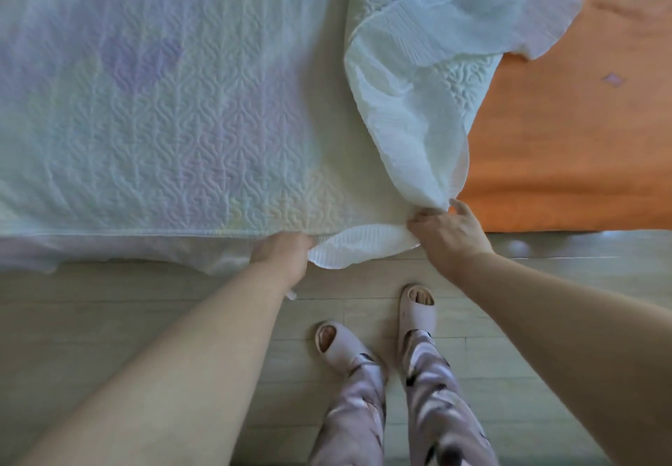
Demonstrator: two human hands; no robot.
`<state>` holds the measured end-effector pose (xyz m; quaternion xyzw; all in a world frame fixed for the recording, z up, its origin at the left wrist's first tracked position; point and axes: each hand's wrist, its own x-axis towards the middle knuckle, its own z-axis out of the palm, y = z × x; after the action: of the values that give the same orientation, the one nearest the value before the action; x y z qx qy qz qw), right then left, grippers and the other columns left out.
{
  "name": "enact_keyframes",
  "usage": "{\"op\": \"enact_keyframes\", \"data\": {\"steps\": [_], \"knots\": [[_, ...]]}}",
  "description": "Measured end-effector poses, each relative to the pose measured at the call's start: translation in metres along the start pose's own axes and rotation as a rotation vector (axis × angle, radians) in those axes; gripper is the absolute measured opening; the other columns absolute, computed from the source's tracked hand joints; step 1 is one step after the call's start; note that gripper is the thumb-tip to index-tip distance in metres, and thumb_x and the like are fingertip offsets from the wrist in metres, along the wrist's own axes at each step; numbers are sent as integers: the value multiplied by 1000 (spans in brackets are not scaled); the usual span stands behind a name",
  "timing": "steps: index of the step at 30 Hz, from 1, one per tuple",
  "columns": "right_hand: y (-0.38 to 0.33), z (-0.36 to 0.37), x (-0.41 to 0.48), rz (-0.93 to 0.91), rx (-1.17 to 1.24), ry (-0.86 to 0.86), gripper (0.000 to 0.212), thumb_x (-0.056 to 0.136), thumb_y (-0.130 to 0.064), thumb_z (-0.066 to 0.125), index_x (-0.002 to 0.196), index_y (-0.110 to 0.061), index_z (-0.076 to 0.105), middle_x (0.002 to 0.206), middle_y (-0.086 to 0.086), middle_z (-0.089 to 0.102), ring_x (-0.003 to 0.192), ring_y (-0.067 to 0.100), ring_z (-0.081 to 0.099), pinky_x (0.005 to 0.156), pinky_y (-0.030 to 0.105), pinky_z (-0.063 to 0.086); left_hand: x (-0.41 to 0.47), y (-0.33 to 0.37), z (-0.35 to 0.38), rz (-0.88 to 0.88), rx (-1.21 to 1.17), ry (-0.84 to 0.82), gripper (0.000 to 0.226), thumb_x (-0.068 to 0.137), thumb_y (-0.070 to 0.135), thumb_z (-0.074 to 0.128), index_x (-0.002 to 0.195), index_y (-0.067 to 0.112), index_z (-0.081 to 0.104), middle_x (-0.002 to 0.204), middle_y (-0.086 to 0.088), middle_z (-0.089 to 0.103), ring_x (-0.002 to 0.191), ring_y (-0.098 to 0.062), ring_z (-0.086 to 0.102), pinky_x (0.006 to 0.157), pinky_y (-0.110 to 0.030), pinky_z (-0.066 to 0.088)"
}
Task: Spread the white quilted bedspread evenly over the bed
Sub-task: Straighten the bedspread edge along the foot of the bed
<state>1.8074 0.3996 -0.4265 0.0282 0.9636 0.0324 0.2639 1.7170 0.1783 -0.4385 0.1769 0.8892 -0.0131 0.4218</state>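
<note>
Nearest the camera, two pale slippers [418, 305] and patterned trousers [363, 411] stand on a light wood floor [109, 302] at the bed's edge. The left hand [282, 252] is closed around the ribbed border of the white quilted bedspread [163, 120] at the near edge, its fingers hidden under the cloth. The right hand [449, 231], just beside it, pinches a gathered corner of the same border. The bedspread lies flat over the left part of the bed. Its right portion [411, 109] is folded back on itself, exposing an orange sheet [563, 138] beyond.
</note>
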Motion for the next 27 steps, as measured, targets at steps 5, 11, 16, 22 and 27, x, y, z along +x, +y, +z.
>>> {"op": "enact_keyframes", "data": {"steps": [5,11,16,22,27], "knots": [[0,2,-3,-73,-32,17,31,83,-4,48,103,-21,65,108,-6,65,114,20,52,93,34,34,-7,-4,39,19,37,-122,29,94,11,45,116,14,64,121,-13,62,114,-33,58,88,-36,46],[-4,2,-4,-36,41,-127,21,88,-10,57,101,-20,71,109,3,62,105,26,58,79,31,44,8,4,23,-1,-27,-185,41,82,28,70,121,17,62,122,-6,63,114,-27,59,96,-36,49],[13,8,3,-54,169,-551,34,90,-26,59,124,-32,61,130,-6,59,121,16,56,97,26,43,23,23,-14,-3,-151,-13,28,89,25,61,117,23,64,127,-7,62,117,-26,58,98,-32,46],[52,-42,56,-20,291,-136,27,96,-29,47,115,-36,63,123,-4,63,114,22,58,87,32,46,35,57,-50,-31,-150,109,17,90,26,55,100,17,66,112,-8,64,113,-29,59,84,-30,44],[111,-79,100,36,346,143,29,97,-24,44,115,-31,65,119,-3,66,111,24,61,81,33,49,64,107,-89,-129,-199,258,37,90,40,55,117,17,60,122,-7,63,114,-28,59,91,-35,48]]}}
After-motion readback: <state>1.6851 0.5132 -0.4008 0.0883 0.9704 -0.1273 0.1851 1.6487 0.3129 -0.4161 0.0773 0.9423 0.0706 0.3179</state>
